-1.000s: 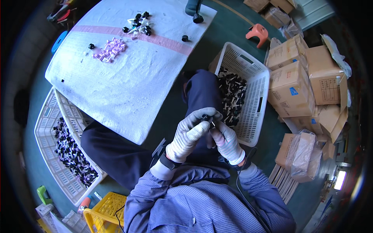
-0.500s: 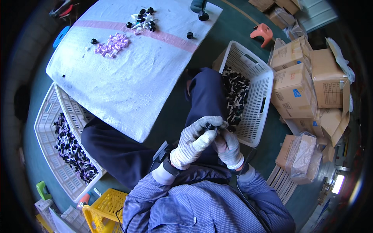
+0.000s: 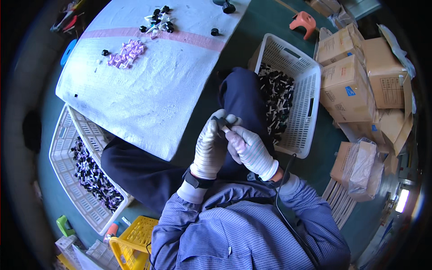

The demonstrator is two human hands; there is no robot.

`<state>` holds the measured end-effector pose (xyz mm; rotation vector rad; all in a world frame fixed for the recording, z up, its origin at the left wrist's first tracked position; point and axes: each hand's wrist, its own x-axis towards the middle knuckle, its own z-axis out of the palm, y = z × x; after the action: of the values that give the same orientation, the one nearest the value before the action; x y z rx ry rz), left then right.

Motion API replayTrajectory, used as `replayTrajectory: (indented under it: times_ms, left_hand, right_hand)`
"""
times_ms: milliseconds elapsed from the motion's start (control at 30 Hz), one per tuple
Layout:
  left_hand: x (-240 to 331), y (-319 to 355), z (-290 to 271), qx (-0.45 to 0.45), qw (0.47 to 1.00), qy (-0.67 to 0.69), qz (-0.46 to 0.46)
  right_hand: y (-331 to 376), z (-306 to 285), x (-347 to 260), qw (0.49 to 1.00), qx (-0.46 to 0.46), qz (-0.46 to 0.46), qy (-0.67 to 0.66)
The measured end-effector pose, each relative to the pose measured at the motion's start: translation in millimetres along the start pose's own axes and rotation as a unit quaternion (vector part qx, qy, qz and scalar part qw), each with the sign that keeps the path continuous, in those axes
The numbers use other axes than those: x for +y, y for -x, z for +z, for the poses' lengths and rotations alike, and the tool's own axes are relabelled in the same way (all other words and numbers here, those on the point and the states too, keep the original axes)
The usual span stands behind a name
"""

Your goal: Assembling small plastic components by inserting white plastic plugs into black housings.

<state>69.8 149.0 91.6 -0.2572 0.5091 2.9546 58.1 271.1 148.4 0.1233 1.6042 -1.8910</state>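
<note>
Both my hands wear whitish work gloves and meet above my lap. My left hand [image 3: 210,146] is closed round a small black plastic part [image 3: 220,121], whose dark end shows between the fingertips. The fingers of my right hand [image 3: 252,150] pinch a short pale stem [image 3: 226,129] that meets the black part. Whether stem and black part are one piece or two, I cannot tell. Beyond my hands, a white crate [image 3: 308,105] on the right holds many black-and-white pieces [image 3: 275,96]. Another white crate [image 3: 67,175] on the left holds black, white and purple pieces [image 3: 94,175].
A white-covered table [image 3: 135,103] bears a pile of lilac parts [image 3: 127,54], black caps and white cones [image 3: 157,20]. Cardboard boxes [image 3: 346,87] stack up at the right, near an orange stool [image 3: 303,23]. A yellow plastic basket [image 3: 139,236] stands at the lower left.
My hands have shifted left and up from beside the right crate. The right hand has come up from behind the left, and a pale stem now shows. The whole view has tilted slightly.
</note>
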Motion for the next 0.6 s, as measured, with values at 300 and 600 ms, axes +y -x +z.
replayTrajectory:
  times_ms: [300, 600]
  left_hand:
    - [2.4, 3.4, -9.3, 0.048, 0.996, 0.062, -0.03]
    - [-5.8, 6.5, -12.8, 0.06, 0.998, -0.021, 0.004]
  right_hand:
    - [2.4, 1.5, -13.4, 0.997, -0.035, 0.057, 0.031]
    - [-1.3, -10.1, -0.5, 0.993, -0.042, 0.073, 0.083]
